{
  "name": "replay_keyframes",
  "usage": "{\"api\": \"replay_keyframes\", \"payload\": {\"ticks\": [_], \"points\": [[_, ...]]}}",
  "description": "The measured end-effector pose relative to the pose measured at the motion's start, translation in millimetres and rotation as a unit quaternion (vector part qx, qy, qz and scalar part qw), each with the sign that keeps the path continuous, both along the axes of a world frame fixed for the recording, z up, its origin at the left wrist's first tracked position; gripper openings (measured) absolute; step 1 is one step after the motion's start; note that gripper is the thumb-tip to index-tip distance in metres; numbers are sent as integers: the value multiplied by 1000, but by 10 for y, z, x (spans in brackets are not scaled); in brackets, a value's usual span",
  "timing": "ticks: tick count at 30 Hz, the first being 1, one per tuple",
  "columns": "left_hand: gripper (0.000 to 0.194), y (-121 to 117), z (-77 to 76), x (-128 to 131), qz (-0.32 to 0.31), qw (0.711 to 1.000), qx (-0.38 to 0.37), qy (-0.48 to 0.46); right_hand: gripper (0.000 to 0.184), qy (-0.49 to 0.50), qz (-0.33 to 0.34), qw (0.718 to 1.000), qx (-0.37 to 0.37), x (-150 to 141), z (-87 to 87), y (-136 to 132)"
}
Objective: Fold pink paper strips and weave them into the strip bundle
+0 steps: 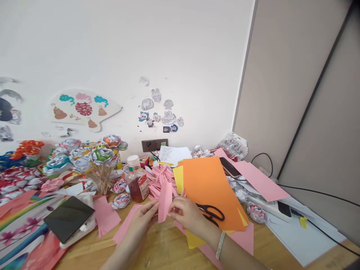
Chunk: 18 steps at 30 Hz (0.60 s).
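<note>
A creased strip of pink paper (165, 201) stands upright between my two hands above the wooden table. My left hand (144, 218) pinches its left side, the fingers partly behind it. On the right edge, my right hand (184, 210) closes its fingertips on the same paper; a bracelet circles that wrist. Just behind lies a heap of folded pink paper strips (160, 174). Black-handled scissors (215, 213) rest on an orange paper sheet (208, 180), right beside my right hand. More pink paper (129, 222) lies under and left of my left hand.
A jar with a white lid (137, 183) stands behind my left hand. Paper flowers on sticks (102, 165) crowd the back left. A dark tablet (69, 218) lies at the left. At the right are a phone (230, 167), a power strip (270, 209) and cables.
</note>
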State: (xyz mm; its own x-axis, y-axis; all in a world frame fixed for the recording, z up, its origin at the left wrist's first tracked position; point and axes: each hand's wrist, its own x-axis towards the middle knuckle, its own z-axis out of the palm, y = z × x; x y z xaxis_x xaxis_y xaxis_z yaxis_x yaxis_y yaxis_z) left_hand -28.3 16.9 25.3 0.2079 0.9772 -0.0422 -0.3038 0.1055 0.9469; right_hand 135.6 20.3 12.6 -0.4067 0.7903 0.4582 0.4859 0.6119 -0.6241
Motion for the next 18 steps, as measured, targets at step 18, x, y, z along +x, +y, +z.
{"api": "replay_keyframes", "payload": {"ticks": [18], "points": [[30,-142,110,116,25,989,29,146,4,196,-21,969,-149,-103,-120,32]]}}
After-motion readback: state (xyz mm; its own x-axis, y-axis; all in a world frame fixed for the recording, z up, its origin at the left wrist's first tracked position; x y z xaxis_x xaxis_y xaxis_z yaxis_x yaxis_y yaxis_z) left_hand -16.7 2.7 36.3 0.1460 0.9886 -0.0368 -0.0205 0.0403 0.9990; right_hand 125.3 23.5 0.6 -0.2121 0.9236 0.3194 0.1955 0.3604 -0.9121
